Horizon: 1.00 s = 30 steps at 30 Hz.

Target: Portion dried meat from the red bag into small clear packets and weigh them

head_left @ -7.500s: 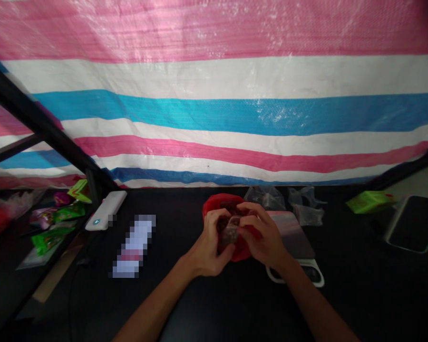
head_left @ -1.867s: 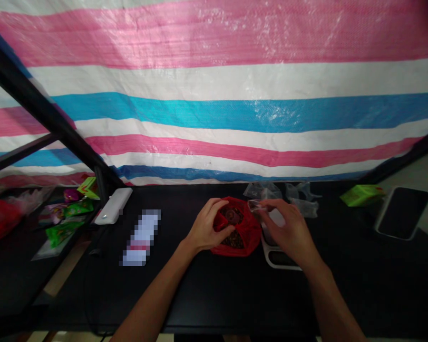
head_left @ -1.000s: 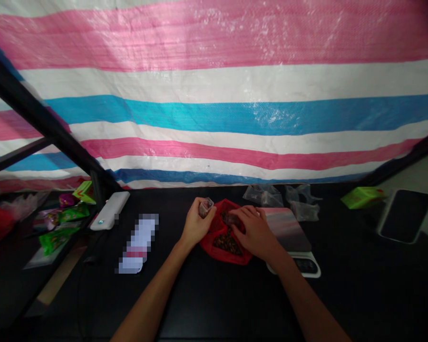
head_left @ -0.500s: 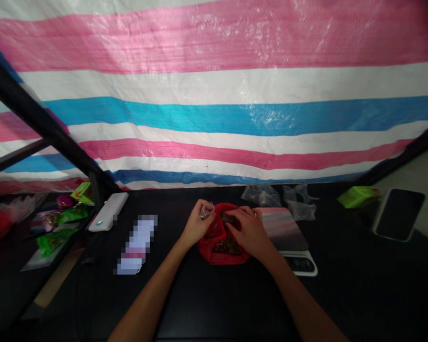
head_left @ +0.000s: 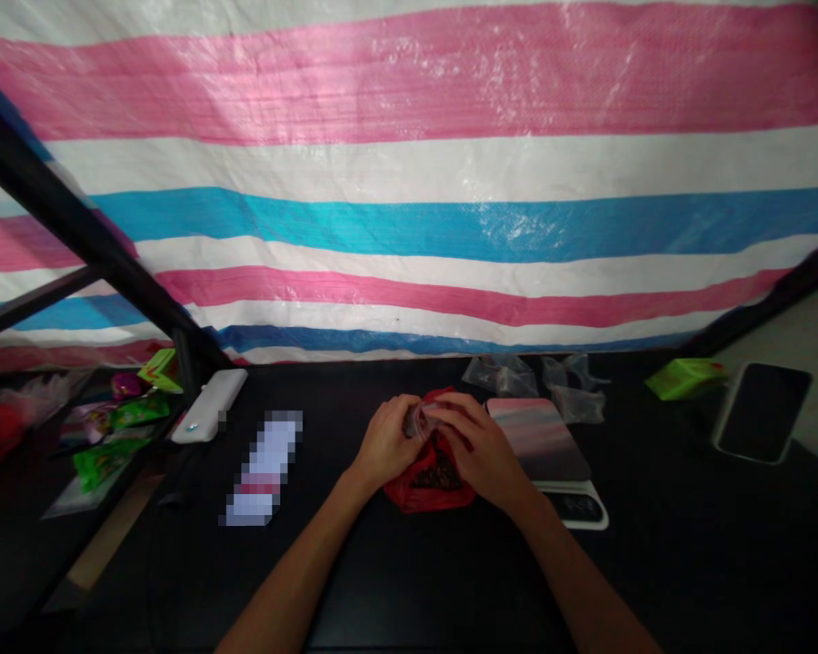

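Observation:
A red plastic bag (head_left: 426,499) lies open on the black table, with small dark brown pieces (head_left: 436,472) inside; I cannot make out what they are. Above its far left side, my left hand (head_left: 388,440) is closed around a small clear plastic bag (head_left: 418,421), whose mouth faces up. My right hand (head_left: 481,445) reaches over from the right, fingers bent together at the mouth of that clear bag. Whatever is between its fingertips is hidden.
A flat kitchen scale (head_left: 542,440) stands just right of the red bag, with empty clear bags (head_left: 501,372) behind it. A phone (head_left: 763,411) and a green box (head_left: 685,377) are at the right. Leftward lie a white power bank (head_left: 211,404), a blurred-out item (head_left: 264,468) and green packets (head_left: 109,461).
My right hand has lifted from inside the red bag to the clear bag's mouth. My left hand has shifted right with the clear bag, and the two hands are now close together.

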Motion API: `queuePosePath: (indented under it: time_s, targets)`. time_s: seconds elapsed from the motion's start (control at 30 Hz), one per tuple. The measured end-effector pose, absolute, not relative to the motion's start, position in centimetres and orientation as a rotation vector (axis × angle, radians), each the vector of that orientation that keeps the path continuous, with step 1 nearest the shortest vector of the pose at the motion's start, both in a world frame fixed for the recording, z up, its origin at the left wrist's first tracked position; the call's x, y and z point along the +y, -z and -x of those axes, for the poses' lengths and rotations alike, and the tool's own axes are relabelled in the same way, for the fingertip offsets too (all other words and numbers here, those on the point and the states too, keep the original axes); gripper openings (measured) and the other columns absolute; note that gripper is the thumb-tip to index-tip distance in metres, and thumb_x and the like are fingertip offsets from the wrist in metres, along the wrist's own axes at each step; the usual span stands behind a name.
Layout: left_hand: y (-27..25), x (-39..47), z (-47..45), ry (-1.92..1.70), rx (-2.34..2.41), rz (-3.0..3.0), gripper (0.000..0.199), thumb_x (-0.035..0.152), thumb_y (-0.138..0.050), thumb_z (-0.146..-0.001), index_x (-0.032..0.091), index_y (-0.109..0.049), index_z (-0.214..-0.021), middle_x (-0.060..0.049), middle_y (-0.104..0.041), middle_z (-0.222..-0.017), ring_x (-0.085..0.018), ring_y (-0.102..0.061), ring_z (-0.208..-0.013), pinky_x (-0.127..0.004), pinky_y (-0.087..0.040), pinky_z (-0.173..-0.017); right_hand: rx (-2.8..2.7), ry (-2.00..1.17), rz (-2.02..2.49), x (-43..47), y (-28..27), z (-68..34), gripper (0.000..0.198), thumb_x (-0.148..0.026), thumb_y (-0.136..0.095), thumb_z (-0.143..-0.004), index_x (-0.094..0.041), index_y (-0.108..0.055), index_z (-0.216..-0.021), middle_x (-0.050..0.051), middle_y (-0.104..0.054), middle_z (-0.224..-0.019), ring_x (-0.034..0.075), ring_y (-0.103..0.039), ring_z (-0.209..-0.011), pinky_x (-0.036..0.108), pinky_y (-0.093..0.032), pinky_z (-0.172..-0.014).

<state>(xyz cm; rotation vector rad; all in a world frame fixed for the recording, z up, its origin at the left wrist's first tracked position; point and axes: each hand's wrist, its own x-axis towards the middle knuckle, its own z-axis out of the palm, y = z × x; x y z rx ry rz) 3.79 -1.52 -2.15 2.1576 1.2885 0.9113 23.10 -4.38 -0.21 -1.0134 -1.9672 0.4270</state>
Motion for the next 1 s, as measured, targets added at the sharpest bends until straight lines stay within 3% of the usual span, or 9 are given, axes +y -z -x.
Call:
queuePosePath:
  time_s: [0.2, 0.43, 0.7, 0.83, 1.0]
  targets:
    - [2.57, -1.50, -4.00, -0.976, 1.264, -2.091, 0.023, 0.027, -0.068, -0.090, 0.022, -0.060, -0.111, -0.004, -0.068, -0.103, -0.022, -0.062, -0.094, -0.037, -0.046, -0.085, -1.902, -0.310, 1.033, -4.30, 1.17, -23.21, 0.044, -0.019, -0.055, -0.102, -0.033, -0.057, -0.144, 0.005, -0.066, -0.137, 0.022, -0.063, -0.126, 0.041, -0.052, -0.111]
    - [2.84, -1.34, -3.99, -1.077, 1.138, -1.915, 0.022, 0.024, -0.069, -0.090, 0.021, -0.058, -0.109, -0.003, -0.064, -0.102, -0.019, -0.061, -0.093, -0.032, -0.048, -0.084, -1.835, -0.330, 1.133, -4.46, 0.86, -23.62, 0.042, -0.027, -0.066, -0.098, -0.031, -0.060, -0.139, 0.005, -0.070, -0.134, 0.023, -0.068, -0.121, 0.040, -0.057, -0.106]
    - [2.45, -1.59, -4.13, -1.105, 1.087, -1.932, 0.018, 0.031, -0.067, -0.093, 0.021, -0.058, -0.105, -0.003, -0.058, -0.102, -0.019, -0.058, -0.094, -0.031, -0.047, -0.084, -1.813, -0.206, 0.994, -4.64, 0.28, -23.38, 0.032, -0.019, -0.062, -0.099, -0.030, -0.067, -0.128, 0.006, -0.068, -0.135, 0.021, -0.067, -0.123, 0.040, -0.056, -0.108]
    - [2.13, -1.84, -4.25, -1.088, 1.084, -1.951, 0.019, 0.033, -0.067, -0.094, 0.021, -0.058, -0.105, -0.003, -0.057, -0.102, -0.019, -0.057, -0.095, -0.032, -0.047, -0.086, -1.876, -0.206, 0.942, -4.83, 0.43, -23.46, 0.036, -0.015, -0.054, -0.102, -0.031, -0.068, -0.130, 0.007, -0.067, -0.137, 0.022, -0.067, -0.123, 0.043, -0.058, -0.107]
    - [2.01, -1.96, -4.43, -1.087, 1.071, -1.949, 0.017, 0.034, -0.065, -0.095, 0.021, -0.058, -0.104, -0.003, -0.057, -0.101, -0.018, -0.057, -0.093, -0.031, -0.048, -0.083, -1.833, -0.195, 0.956, -5.10, 0.32, -23.26, 0.033, -0.017, -0.056, -0.100, -0.032, -0.069, -0.127, 0.006, -0.068, -0.134, 0.024, -0.069, -0.119, 0.045, -0.058, -0.106]
